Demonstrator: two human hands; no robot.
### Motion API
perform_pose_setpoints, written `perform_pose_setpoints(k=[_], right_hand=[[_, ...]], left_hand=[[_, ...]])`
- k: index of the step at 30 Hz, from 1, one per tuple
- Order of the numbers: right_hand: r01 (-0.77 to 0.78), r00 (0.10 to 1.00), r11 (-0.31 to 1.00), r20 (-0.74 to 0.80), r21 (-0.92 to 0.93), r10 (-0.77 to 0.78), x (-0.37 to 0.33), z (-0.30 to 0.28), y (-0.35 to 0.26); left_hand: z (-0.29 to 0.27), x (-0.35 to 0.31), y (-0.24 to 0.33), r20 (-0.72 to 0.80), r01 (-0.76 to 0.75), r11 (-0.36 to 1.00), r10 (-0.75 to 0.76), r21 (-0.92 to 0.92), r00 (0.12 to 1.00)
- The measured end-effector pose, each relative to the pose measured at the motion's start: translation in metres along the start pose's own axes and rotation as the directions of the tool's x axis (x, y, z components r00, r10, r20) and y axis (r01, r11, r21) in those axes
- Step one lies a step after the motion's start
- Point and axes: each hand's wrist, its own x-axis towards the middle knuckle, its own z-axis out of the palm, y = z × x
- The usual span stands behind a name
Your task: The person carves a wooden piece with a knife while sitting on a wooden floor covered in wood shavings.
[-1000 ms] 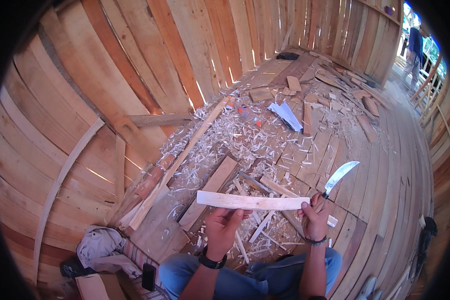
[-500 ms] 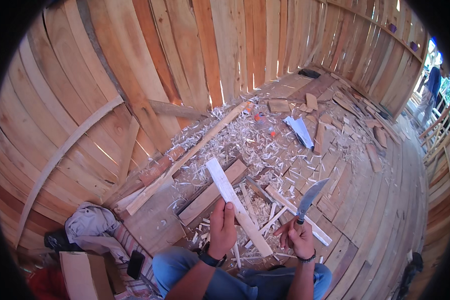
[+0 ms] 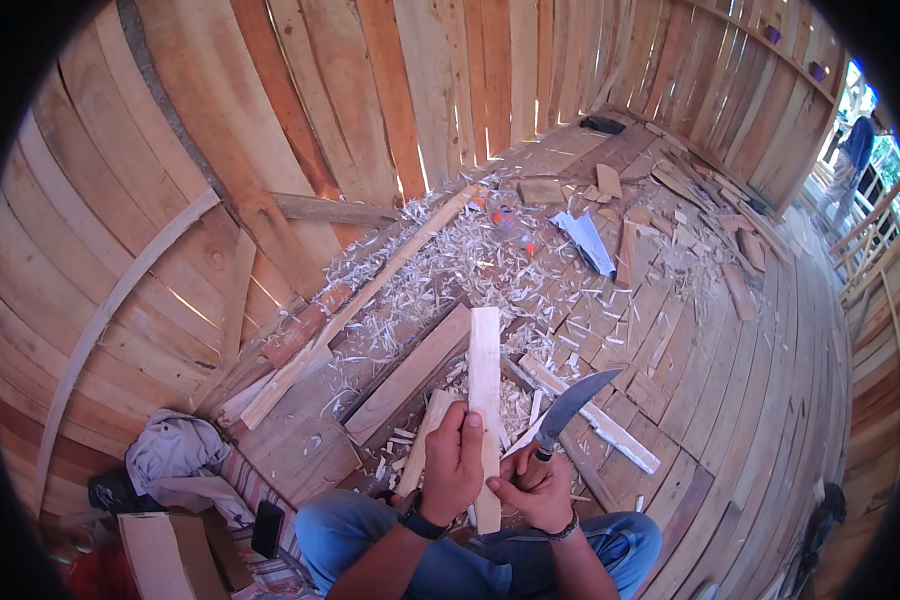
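Note:
Gripped in my left hand (image 3: 452, 462) is a pale, flat strip of wood (image 3: 485, 370), held nearly upright between thumb and fingers. My right hand (image 3: 542, 488) is closed round the handle of a knife (image 3: 570, 408). Its broad, curved blade points up and to the right, apart from the strip. The right thumb reaches to the strip's lower right edge. Beneath my hands lie a brown wooden block (image 3: 410, 372), a white-faced strip (image 3: 610, 435) and another pale piece (image 3: 425, 445).
Wood shavings (image 3: 450, 260) cover the plank floor by the board wall. A long batten (image 3: 360, 310) lies along it. At lower left are a cardboard box (image 3: 170, 560), a phone (image 3: 267, 530) and a grey cloth (image 3: 175, 445). A person (image 3: 850, 165) stands far right.
The held strip has turned from slanting to nearly upright. My right hand with the knife has moved left, close to the strip. The view has shifted slightly.

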Motion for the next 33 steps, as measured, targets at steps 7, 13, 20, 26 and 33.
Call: perform_pose_setpoints(k=[7,13,20,26,33], right_hand=[[0.039,0.999,0.990,-0.026,-0.133,-0.043,-0.007,0.007,-0.009],[0.277,0.943,0.836,-0.033,-0.473,-0.330,-0.012,-0.015,-0.026],[0.243,0.947,0.449,0.109,-0.860,-0.303,-0.046,0.008,-0.078],[0.165,0.946,0.231,0.088,-0.959,-0.312,-0.066,0.028,-0.107],[0.108,0.939,0.155,0.050,-0.982,-0.340,-0.078,0.042,-0.108]], left_hand=[[-0.008,-0.005,0.002,0.081,-0.087,0.993,0.081,0.078,0.993],[-0.024,-0.014,0.021,0.089,-0.075,0.996,0.079,-0.043,0.993],[-0.043,-0.042,0.032,0.276,0.025,0.969,0.045,-0.246,0.960],[-0.046,-0.057,0.031,0.207,0.051,0.934,0.025,-0.354,0.978],[-0.048,-0.055,0.029,0.249,-0.041,0.957,0.116,-0.288,0.961]])
